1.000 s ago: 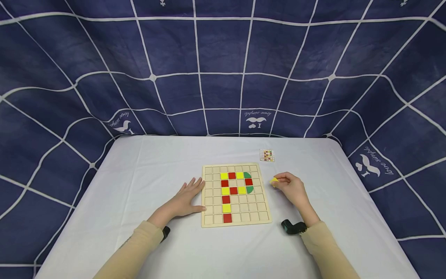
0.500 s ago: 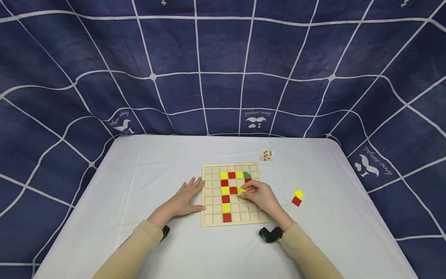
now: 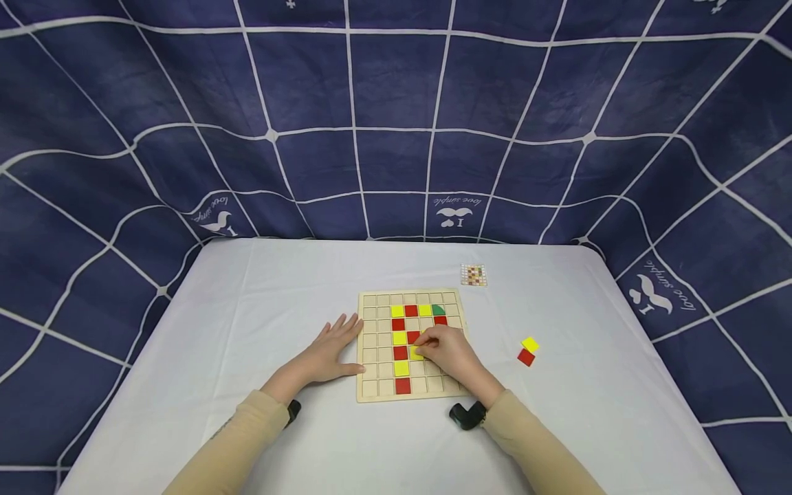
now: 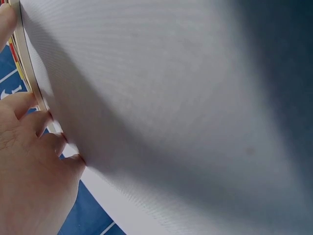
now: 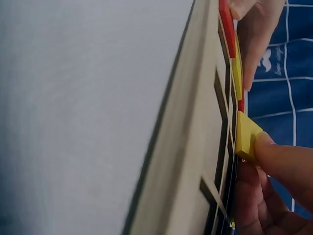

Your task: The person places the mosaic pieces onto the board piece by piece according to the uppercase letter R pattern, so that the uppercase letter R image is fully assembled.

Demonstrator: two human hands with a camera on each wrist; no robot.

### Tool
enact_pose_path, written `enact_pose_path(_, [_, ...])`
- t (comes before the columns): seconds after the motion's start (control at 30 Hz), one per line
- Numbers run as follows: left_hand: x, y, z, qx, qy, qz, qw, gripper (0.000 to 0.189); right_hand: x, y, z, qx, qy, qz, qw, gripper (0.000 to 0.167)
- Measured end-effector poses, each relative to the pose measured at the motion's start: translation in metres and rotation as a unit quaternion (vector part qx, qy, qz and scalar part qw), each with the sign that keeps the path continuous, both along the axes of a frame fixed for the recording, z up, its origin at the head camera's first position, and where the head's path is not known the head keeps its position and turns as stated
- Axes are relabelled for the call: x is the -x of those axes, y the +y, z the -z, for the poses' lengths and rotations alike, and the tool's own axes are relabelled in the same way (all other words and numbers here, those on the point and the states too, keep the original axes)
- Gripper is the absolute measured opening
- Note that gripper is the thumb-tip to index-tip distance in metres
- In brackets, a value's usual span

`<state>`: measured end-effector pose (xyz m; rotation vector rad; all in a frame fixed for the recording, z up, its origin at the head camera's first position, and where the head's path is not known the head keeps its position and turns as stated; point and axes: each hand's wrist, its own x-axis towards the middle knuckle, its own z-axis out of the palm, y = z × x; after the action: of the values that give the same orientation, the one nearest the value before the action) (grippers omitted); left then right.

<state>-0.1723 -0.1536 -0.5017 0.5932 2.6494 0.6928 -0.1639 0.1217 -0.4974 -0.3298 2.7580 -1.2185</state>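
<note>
My right hand (image 3: 448, 352) is over the wooden grid board (image 3: 371, 373) in the head view. Its thumb and fingers pinch a yellow square tile (image 5: 248, 136), seen tilted at the board's surface in the right wrist view. In the head view that tile sits just right of a red tile (image 3: 400, 353) in the left column. My left hand (image 3: 331, 352) lies spread at the board's left edge, fingertips and thumb touching it. Red and yellow tiles and a green rounded tile (image 3: 438, 310) lie in the grid. Some cells are hidden under my right hand.
Right of the board, a loose yellow tile (image 3: 530, 345) lies against a loose red tile (image 3: 526, 357) on the white cloth. A small card with a coloured grid pattern (image 3: 474, 276) lies beyond the board's upper right corner. Dark blue curtains (image 3: 396, 165) enclose the table.
My right hand has carried the yellow tile from right of the board leftward onto the grid, then slightly further left and nearer to me. The left hand stays put.
</note>
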Motion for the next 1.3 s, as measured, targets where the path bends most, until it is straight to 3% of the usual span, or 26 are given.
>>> enact_pose_path(0.23, [0.000,0.000,0.001,0.000,0.000,0.001,1.0000,0.095,0.000,-0.004,0.002,-0.042,0.049,-0.019,0.9977,0.006])
enact_pose_path(0.47, [0.000,0.001,0.001,-0.002,-0.003,-0.006,1.0000,0.095,-0.006,0.003,-0.007,-0.024,0.021,-0.003,0.9995,0.005])
enact_pose_path(0.67, [0.001,0.001,0.001,0.005,-0.006,-0.011,0.9999,0.096,-0.006,0.039,-0.020,-0.003,-0.002,0.043,0.9991,0.014])
enact_pose_path(0.87, [0.000,0.000,0.000,0.003,-0.004,-0.005,1.0000,0.095,-0.005,0.090,-0.025,-0.051,0.003,0.095,0.9942,0.021])
enact_pose_path(1.03, [0.000,0.000,0.000,0.004,-0.003,0.000,1.0000,0.095,-0.011,0.127,-0.024,-0.079,-0.024,0.127,0.9885,0.029])
enact_pose_path(1.3, [0.000,0.000,0.000,0.008,-0.001,-0.007,0.9999,0.095,-0.022,0.157,-0.019,-0.121,-0.076,0.119,0.9825,0.034])
